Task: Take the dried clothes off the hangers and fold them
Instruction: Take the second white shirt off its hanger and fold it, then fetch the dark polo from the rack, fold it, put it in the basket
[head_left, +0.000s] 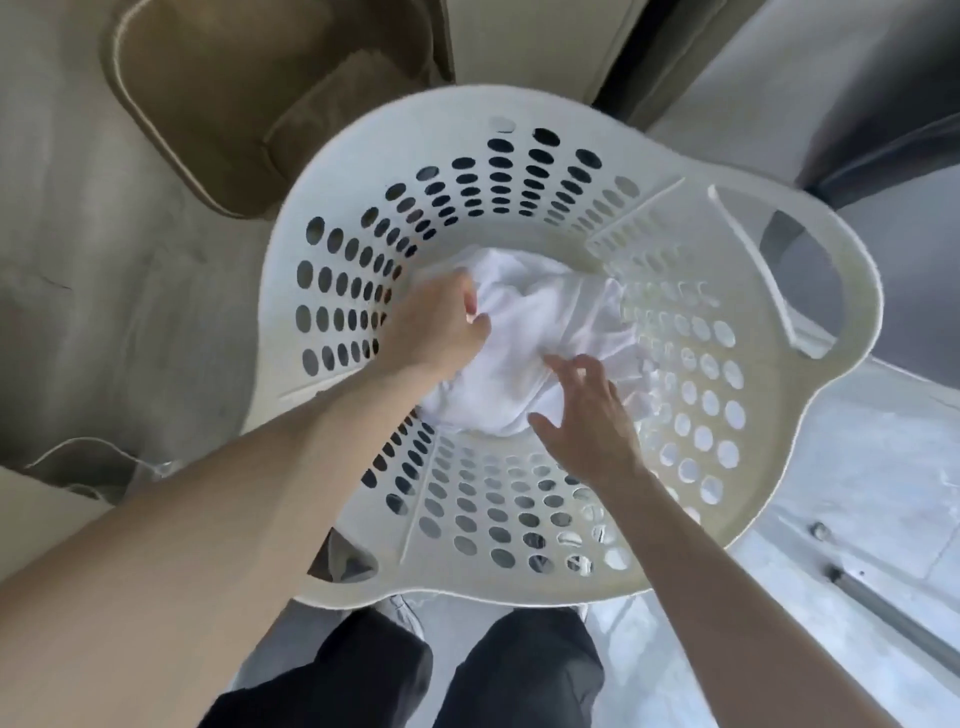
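Left hand grips cloth, inside wide-rimmed basket

A white perforated laundry basket sat over the pale grey floor, though whether its base touched the floor could not be told. A crumpled white garment lay on the basket's bottom. To the right, a metal rail ran along the floor.

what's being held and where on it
The left hand grips the cloth by a bunch at its left edge; the right hand holds nothing.
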